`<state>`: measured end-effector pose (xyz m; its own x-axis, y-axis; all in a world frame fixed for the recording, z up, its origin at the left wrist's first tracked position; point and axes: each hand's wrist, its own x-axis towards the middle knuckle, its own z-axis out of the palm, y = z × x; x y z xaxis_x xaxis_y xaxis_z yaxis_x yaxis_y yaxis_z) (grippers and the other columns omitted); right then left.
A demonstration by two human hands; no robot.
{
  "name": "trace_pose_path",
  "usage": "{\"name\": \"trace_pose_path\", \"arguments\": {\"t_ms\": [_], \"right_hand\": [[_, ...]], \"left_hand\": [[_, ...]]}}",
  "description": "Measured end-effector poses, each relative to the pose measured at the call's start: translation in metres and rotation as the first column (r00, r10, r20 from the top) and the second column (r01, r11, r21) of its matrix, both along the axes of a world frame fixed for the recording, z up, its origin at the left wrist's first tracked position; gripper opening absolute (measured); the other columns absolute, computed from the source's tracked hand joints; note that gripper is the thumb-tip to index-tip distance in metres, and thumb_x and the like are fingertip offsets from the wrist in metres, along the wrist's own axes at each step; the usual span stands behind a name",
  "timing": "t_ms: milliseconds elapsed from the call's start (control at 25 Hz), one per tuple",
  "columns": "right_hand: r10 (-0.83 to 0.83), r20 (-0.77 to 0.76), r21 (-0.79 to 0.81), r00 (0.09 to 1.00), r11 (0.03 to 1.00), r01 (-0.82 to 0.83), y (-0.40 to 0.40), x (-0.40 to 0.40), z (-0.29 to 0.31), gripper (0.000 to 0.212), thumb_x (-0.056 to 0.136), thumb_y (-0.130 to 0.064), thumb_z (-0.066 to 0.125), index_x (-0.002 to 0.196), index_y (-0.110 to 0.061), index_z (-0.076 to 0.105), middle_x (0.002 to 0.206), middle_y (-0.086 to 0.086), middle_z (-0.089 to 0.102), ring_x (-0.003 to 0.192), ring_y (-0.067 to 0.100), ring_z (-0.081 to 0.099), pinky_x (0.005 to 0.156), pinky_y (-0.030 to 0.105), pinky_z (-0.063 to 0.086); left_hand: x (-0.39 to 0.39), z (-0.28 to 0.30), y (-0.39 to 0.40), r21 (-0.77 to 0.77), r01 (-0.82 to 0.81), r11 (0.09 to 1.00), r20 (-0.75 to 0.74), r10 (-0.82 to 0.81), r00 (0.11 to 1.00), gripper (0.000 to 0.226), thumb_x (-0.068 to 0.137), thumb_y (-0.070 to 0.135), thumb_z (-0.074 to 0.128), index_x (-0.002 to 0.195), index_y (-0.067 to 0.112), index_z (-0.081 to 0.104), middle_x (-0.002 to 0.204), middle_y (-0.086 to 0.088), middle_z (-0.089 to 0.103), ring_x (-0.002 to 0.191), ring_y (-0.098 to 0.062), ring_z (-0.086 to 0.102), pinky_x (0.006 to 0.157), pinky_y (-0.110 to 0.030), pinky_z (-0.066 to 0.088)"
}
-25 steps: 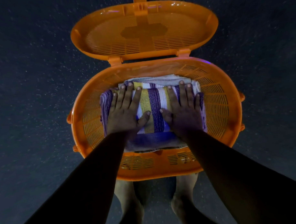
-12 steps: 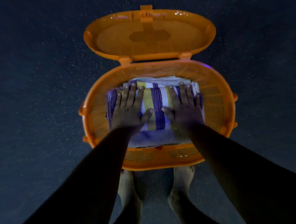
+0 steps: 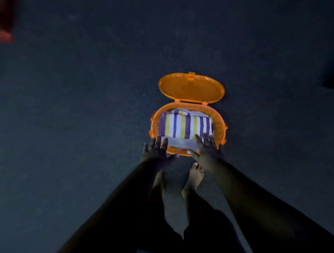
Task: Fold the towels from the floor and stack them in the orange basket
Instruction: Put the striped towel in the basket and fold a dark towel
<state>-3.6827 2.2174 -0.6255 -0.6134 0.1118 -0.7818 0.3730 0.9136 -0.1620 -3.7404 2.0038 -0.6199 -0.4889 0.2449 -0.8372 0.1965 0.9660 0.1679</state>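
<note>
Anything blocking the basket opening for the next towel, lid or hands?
Nothing visible does. The lid is swung open behind the orange basket; the striped towel lies inside. Left hand and right hand hover open at the near rim.

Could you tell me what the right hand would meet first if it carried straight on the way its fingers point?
Probably the striped towel in the orange basket: the right hand, open, points over the near rim toward it, though its height is unclear.
</note>
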Motion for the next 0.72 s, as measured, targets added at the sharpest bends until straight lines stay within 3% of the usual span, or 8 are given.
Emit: {"name": "trace_pose_path", "arguments": {"t_ms": [120, 320, 520, 720], "right_hand": [[0.065, -0.041, -0.027, 0.997, 0.997, -0.066, -0.026, 0.014, 0.110, 0.081, 0.095, -0.074, 0.031, 0.162, -0.036, 0.004, 0.171, -0.001, -0.002, 0.157, 0.021, -0.001, 0.124, 0.056, 0.006], [0.173, -0.119, -0.077, 0.978, 0.980, -0.183, -0.090, 0.019, 0.217, 0.084, 0.094, -0.076, 0.030, 0.161, -0.035, 0.003, 0.171, 0.001, -0.002, 0.157, 0.024, -0.003, 0.121, 0.056, 0.007], [0.445, -0.187, -0.007, 0.875, 0.891, -0.455, -0.187, 0.019, 0.261, 0.085, 0.093, -0.078, 0.028, 0.161, -0.035, 0.000, 0.171, 0.000, -0.006, 0.157, 0.023, -0.007, 0.121, 0.056, 0.008], [0.587, -0.259, 0.064, 0.767, 0.803, -0.592, -0.318, 0.014, 0.300, 0.086, 0.092, -0.080, 0.025, 0.161, -0.036, -0.002, 0.171, -0.002, -0.004, 0.157, 0.023, -0.006, 0.121, 0.060, 0.006]], "left_hand": [[0.034, 0.114, -0.030, 0.001, -0.101, 0.995, -0.038, 0.101, 0.994, 0.101, 0.089, 0.084, 0.030, 0.163, 0.023, -0.002, 0.171, -0.008, -0.005, 0.158, -0.027, -0.003, 0.124, -0.054, 0.001], [0.086, 0.238, -0.101, 0.018, -0.320, 0.947, -0.177, 0.318, 0.931, 0.101, 0.089, 0.085, 0.028, 0.163, 0.023, -0.001, 0.171, -0.006, -0.006, 0.158, -0.025, -0.004, 0.125, -0.052, 0.001], [0.126, 0.291, -0.198, 0.042, -0.466, 0.884, -0.257, 0.460, 0.850, 0.101, 0.088, 0.086, 0.023, 0.163, 0.025, -0.007, 0.171, -0.004, -0.010, 0.158, -0.023, -0.008, 0.126, -0.050, -0.001], [0.162, 0.318, -0.322, 0.079, -0.559, 0.825, -0.302, 0.555, 0.775, 0.102, 0.088, 0.086, 0.021, 0.162, 0.024, -0.009, 0.170, -0.005, -0.012, 0.158, -0.024, -0.010, 0.127, -0.050, -0.001]]}}
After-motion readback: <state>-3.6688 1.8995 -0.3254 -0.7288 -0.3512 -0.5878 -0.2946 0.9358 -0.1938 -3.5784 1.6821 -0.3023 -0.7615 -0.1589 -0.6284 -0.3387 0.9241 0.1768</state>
